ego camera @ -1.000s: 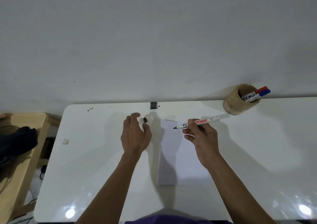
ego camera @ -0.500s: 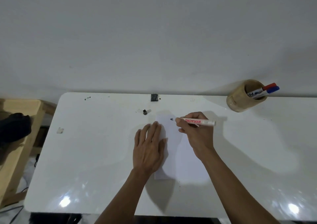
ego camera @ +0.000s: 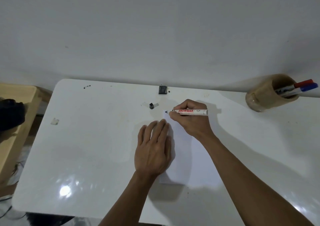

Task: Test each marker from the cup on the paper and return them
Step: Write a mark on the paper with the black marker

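From the head camera: right hand (ego camera: 190, 120) pinching a white marker (ego camera: 192, 111) with red lettering on its barrel, held nearly level, uncapped tip at the far left corner of the paper (ego camera: 181, 156), beside a small dark mark (ego camera: 166, 112) there. Left hand (ego camera: 153, 149) flat and spread, palm down, fingers together, pressing on the left edge of the paper, half on the sheet and half on the table (ego camera: 86, 147). Paper white, narrow, lying lengthwise away from the body, near the middle of the glossy white table. Small black cap (ego camera: 151, 105) standing on the table just beyond and to the left of the paper, apart from both hands. Round tan cup (ego camera: 266, 95) at the far right of the table, tilted with its mouth facing right, holding two more markers: one with a red cap (ego camera: 303, 83), one with a blue cap (ego camera: 309, 87), both white-bodied, ends sticking out past the rim. Small dark block (ego camera: 162, 89) at the far edge of the table against the wall.
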`<state>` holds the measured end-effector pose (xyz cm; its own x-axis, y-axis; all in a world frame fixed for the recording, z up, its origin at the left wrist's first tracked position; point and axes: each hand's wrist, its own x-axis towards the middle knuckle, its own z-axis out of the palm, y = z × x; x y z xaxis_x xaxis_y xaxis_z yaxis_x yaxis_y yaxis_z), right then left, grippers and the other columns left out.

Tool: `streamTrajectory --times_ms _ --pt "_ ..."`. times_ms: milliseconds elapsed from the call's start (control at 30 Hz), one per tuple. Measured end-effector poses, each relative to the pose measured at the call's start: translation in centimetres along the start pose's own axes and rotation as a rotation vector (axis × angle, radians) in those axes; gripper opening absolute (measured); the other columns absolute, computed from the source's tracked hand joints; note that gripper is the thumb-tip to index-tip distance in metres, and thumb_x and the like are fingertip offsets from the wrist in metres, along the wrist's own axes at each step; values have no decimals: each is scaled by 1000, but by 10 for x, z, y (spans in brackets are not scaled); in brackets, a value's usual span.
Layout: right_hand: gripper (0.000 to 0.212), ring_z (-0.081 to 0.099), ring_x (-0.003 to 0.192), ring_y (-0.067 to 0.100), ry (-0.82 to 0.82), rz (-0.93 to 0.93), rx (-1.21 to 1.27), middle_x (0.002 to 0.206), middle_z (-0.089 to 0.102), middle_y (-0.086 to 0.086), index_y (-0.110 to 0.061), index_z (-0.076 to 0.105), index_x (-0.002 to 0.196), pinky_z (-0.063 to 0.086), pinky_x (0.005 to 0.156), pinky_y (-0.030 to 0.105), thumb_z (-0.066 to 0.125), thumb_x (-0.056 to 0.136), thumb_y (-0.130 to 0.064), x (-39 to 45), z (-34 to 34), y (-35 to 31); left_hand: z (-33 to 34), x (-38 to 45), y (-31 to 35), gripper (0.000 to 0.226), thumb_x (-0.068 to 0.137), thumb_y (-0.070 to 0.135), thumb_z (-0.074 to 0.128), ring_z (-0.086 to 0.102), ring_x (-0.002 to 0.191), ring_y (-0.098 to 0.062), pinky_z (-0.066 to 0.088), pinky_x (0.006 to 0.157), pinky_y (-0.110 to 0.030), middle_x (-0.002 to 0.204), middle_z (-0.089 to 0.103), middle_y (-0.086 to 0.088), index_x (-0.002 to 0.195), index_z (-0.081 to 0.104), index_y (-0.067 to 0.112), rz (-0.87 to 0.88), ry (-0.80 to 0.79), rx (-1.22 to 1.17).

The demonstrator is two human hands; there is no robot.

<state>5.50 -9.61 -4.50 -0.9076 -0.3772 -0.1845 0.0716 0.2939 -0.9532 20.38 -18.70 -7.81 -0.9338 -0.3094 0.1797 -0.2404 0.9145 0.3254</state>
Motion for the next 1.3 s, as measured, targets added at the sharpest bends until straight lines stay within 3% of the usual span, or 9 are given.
streamTrajectory --times_ms 200,267,400,1300 --pt "31 74 69 40 6 -11 -5 72 76 11 -6 68 70 59 61 54 89 65 -28 6 2 13 4 -2 -4 36 92 19 58 56 126 -30 40 109 -52 134 63 -8 126 64 8 4 57 -52" --pt "30 74 69 40 7 -7 0 71 76 11 -5 66 69 59 60 56 89 66 -24 6 2 13 4 -2 -4 35 92 18 58 56 125 -30 40 108 -53 134 64 -8 125 65 7 8 72 -58" --pt "27 74 66 35 16 -1 -3 70 76 11 -1 64 69 59 60 55 87 71 -15 6 5 12 5 -2 -4 35 92 19 58 56 125 -29 40 108 -52 133 64 -8 124 66 8 7 70 -54" --pt "34 74 59 35 -9 38 -99 57 71 8 -4 55 58 59 59 55 83 60 -23 11 9 2 5 -2 -3 38 93 23 57 56 126 -30 41 108 -54 133 64 -10 127 63 7 -10 64 -54"
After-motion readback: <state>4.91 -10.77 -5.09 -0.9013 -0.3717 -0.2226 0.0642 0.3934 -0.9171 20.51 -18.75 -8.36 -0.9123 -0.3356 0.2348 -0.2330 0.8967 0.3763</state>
